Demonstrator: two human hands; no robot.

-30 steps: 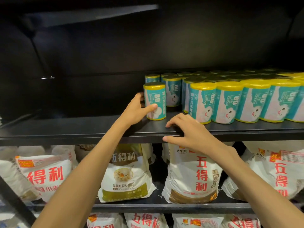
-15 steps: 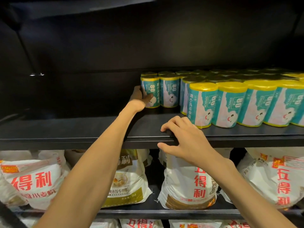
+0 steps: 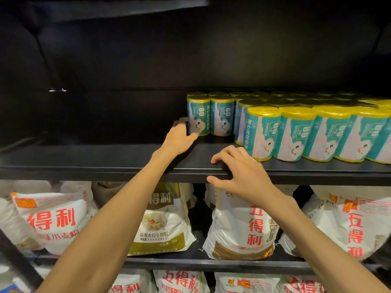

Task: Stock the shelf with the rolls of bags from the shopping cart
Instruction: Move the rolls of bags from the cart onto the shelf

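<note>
- flour sacks (image 3: pixel 53 220) crowd the lower shelves, white with red print, and one with an olive label (image 3: pixel 160 225) sits under my left arm.
- my left hand (image 3: pixel 179 137) reaches deep onto the shelf (image 3: pixel 105 163); the thumb touches the leftmost roll (image 3: pixel 198 116) low on its side, fingers blurred beside it, so i cannot tell if they grip.
- that roll stands upright, touching its neighbour (image 3: pixel 222 117).
- my right hand (image 3: pixel 243 176) clutches the shelf's front edge, fingers curled on top, thumb below.
- more rolls (image 3: pixel 317 134) stand packed in rows to the right.
</note>
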